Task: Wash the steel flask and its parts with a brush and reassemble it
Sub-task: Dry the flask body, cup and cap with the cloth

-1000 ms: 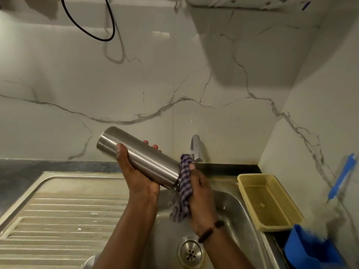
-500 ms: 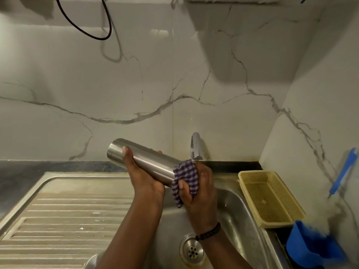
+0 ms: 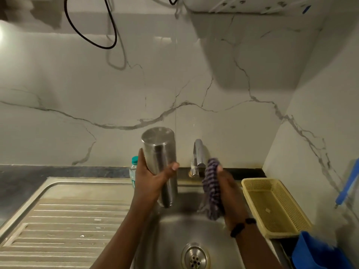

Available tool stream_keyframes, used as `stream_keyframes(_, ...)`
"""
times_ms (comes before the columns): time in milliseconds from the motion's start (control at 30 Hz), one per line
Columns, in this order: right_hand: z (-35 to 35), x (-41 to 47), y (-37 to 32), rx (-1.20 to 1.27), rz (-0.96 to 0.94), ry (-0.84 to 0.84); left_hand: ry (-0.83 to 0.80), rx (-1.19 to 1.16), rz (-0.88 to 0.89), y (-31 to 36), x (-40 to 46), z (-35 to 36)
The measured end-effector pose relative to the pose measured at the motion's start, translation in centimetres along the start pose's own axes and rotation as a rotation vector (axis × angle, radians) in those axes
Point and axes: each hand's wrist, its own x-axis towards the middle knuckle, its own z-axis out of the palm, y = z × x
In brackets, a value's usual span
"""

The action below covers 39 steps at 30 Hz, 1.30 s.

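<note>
1. Steel flask: plain brushed-metal cylinder, shiny, held nearly upright over the sink basin with its flat closed end on top. The lower end is partly hidden, so I can't tell about the mouth.
2. Can't spot a brush or the flask's other parts anywhere.

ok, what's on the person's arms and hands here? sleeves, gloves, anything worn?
Both forearms are bare: no sleeves in view, no gloves. The left hand wears nothing visible. The right hand has a black band around its wrist, seemingly beaded; no rings can be made out.
</note>
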Motion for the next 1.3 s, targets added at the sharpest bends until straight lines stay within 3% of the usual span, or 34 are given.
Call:
stream_keyframes(67, -0.8, 0.1, -3.2, 0.067, -0.074, -0.044, -0.043, 0.171, 0.064, -0.1, -0.4, -0.1)
stream_keyframes(167, -0.9, -1.0, -8.8, 0.073, -0.354, -0.104, -0.094, 0.334, 0.156, -0.4, -1.1, 0.1)
stream_keyframes(267, 1.2, -2.9, -12.3, -0.253, -0.593, -0.114, -0.135, 0.416, 0.223, -0.7, -1.4, 0.8)
stream_keyframes(367, 3.5, -3.4, -11.0, -0.795, -0.747, -0.165, -0.137, 0.524, 0.219, -0.5, -1.2, 1.3)
stream_keyframes(433, 4.1, -3.4, -9.3, -0.899, -0.761, -0.16, -0.121, 0.617, 0.227, -0.3, -1.3, 1.1)
stream_keyframes(600, 4.8, -3.6, -7.3, -0.809, -0.759, 0.038, -0.111, 0.784, 0.284, 0.4, -1.6, 1.1)
stream_keyframes(767, 6.2, -3.8, -6.4, -0.938, -0.894, 0.369, -0.085, 0.835, 0.19, 1.2, -2.3, 2.1)
stream_keyframes(867, 6.8, -4.5, -6.4, -0.977, -0.93, 0.467, -0.053, 0.838, 0.137, 1.8, -2.6, 3.1)
stream_keyframes(1033, 7.3, -5.3, -6.0, -0.823, -1.074, 0.535, -0.051, 0.81, 0.001, 2.3, -3.3, 3.7)
stream_keyframes(1167, 7.4, -5.1, -5.0, -0.638, -1.085, 0.449, 0.035, 0.706, -0.048, 2.4, -3.0, 2.9)
stream_keyframes(1200, 7.4, -5.4, -4.7, -0.529, -1.01, 0.414, 0.061, 0.641, -0.079, 2.0, -2.8, 2.4)
stream_keyframes(1300, 6.1, -5.6, -4.2, 0.004, -0.431, 0.179, 0.198, 0.28, -0.259, 1.1, -1.7, 0.4)
